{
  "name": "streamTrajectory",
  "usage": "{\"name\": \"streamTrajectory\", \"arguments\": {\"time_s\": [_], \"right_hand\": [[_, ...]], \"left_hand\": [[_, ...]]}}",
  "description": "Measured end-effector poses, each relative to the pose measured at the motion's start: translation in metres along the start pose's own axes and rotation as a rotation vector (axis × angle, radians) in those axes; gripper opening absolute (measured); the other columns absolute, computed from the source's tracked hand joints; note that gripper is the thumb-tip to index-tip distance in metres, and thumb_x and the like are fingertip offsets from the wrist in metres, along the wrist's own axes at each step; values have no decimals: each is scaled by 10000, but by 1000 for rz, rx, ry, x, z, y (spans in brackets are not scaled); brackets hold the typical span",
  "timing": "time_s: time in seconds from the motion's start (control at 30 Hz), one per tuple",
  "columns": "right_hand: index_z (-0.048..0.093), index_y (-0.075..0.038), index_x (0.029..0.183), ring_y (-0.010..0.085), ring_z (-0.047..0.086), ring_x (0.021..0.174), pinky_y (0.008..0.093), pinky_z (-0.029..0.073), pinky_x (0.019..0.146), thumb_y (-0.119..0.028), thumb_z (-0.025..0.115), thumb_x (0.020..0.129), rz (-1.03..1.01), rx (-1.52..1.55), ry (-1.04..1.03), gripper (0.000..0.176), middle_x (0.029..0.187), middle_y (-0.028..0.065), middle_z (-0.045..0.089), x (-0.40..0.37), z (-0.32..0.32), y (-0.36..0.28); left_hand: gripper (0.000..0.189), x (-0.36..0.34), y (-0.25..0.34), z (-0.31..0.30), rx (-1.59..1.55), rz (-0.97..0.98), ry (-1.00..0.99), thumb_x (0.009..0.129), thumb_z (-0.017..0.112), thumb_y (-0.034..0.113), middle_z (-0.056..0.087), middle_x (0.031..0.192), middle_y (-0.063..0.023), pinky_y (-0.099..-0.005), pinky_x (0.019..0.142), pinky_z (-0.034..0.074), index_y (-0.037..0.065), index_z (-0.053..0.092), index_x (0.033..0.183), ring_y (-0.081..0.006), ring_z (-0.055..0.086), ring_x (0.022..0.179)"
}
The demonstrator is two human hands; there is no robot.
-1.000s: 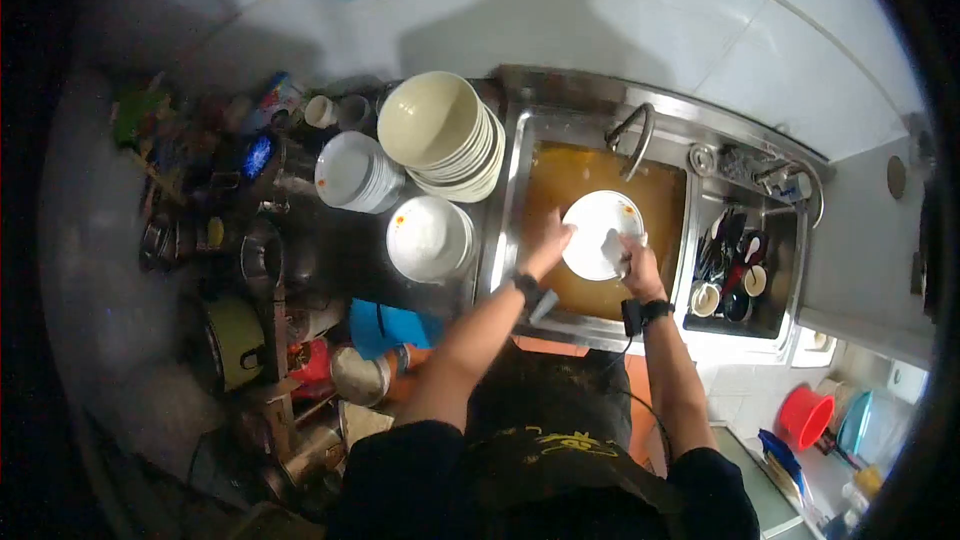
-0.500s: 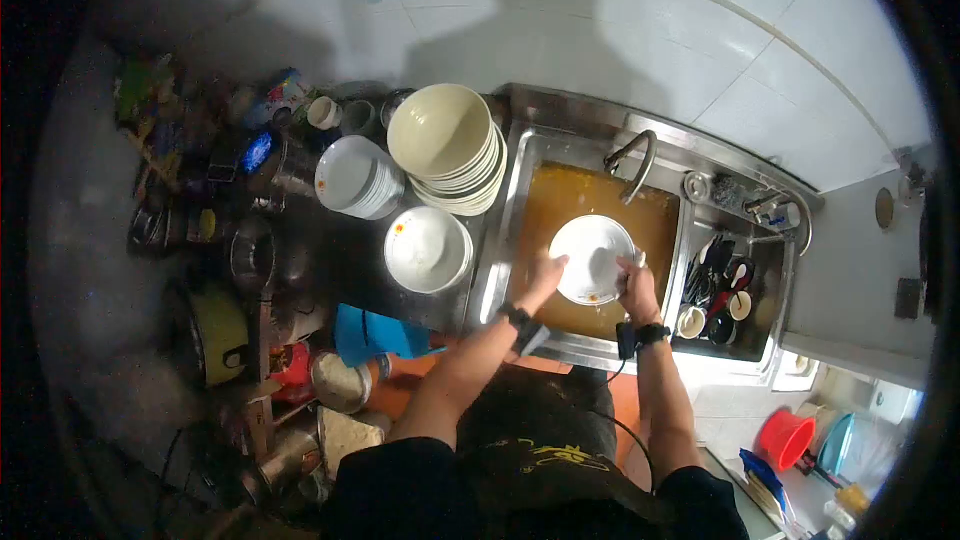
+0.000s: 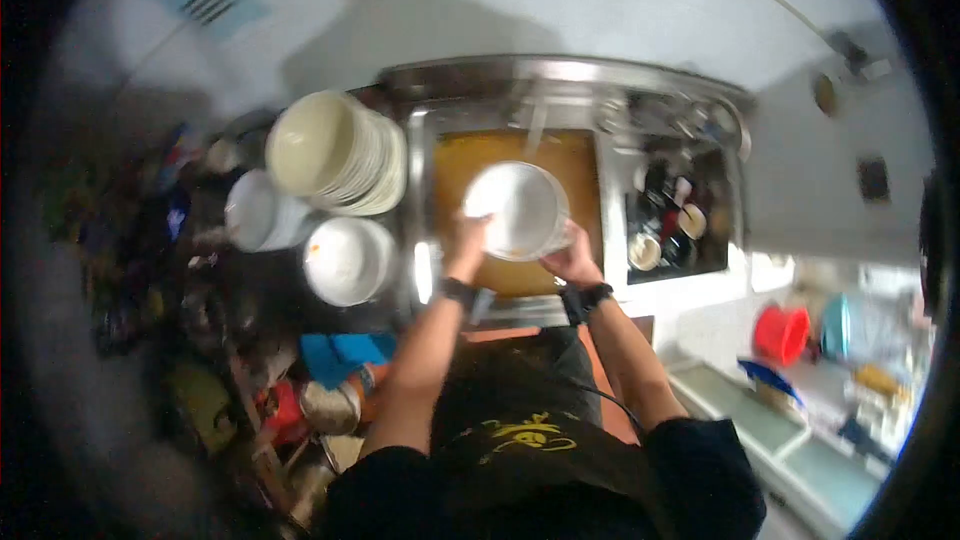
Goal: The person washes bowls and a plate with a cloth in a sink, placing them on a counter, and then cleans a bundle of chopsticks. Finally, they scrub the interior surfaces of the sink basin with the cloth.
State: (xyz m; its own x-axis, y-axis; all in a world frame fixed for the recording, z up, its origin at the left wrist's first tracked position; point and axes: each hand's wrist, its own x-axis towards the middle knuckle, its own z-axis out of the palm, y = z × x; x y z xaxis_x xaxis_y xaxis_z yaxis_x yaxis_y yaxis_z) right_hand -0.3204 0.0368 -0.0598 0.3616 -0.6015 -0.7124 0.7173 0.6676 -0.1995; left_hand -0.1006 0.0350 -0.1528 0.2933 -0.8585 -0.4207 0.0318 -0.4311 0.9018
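White, round, ceramic-looking bowl [image 3: 518,205]: pinched between left hand [image 3: 472,242] and right hand [image 3: 573,257] | grey rectangular steel sink [image 3: 420,200], brown water [image 3: 453,162]: beneath both | bowl could be dropped if grip is slicked by wetness

Narrow room over brown water [image 3: 518,280] nearside of the white dish [image 3: 518,208], faucet [image 3: 537,118] behind and bowl stack [image 3: 345,155] left as obstacles

There is one left hand [image 3: 472,244], one right hand [image 3: 573,258], one white dish [image 3: 518,208]. One cream stack [image 3: 338,155] and two white stacks [image 3: 348,260] are too blurred to count singly. Two sink basins [image 3: 421,200], two pale cups [image 3: 644,252], one red tub [image 3: 780,334].
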Motion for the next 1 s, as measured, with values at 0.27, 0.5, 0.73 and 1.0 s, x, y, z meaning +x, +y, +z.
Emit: {"name": "streamTrajectory", "arguments": {"time_s": [0.27, 0.5, 0.73, 1.0], "right_hand": [[564, -48, 1291, 269, 654, 1041, 377, 551, 871, -372, 449, 998, -173, 6, -188, 452, 1195, 128, 657, -16, -26, -41], [601, -2, 1198, 279, 701, 951, 398, 595, 832, -320, 439, 1015, -56, 128, -166, 401, 1104, 158, 699, -3, -49, -45], [599, -13, 1194, 302, 670, 1039, 453, 541, 926, -270, 501, 999, -95, 104, -179, 337, 1138, 149, 682, 8, -42, -40], [539, 20, 1304, 351, 626, 1141, 507, 485, 1024, -289, 408, 1023, -150, 25, -225, 438, 1265, 196, 628, 9, -48, -39]], "left_hand": [[344, -88, 97, -106, -162, 6, 165, 840, 677, 36, 664, 1075, -132, -322, 866, 479, -99, 608, 1149, -207, 630, 940], [436, -130, 87, -256, 80, 75, 428, 898, 631, 80, 619, 1231, -233, -393, 914, 493, -126, 526, 1268, -286, 630, 1049], [497, -110, 60, -294, 393, -217, 566, 867, 690, 138, 650, 1140, -276, -431, 838, 536, -124, 529, 1257, -364, 660, 981], [500, -107, 52, -289, 1063, -1, 678, 916, 670, 277, 643, 1066, -330, -504, 816, 533, -117, 515, 1182, -456, 662, 972]]}}
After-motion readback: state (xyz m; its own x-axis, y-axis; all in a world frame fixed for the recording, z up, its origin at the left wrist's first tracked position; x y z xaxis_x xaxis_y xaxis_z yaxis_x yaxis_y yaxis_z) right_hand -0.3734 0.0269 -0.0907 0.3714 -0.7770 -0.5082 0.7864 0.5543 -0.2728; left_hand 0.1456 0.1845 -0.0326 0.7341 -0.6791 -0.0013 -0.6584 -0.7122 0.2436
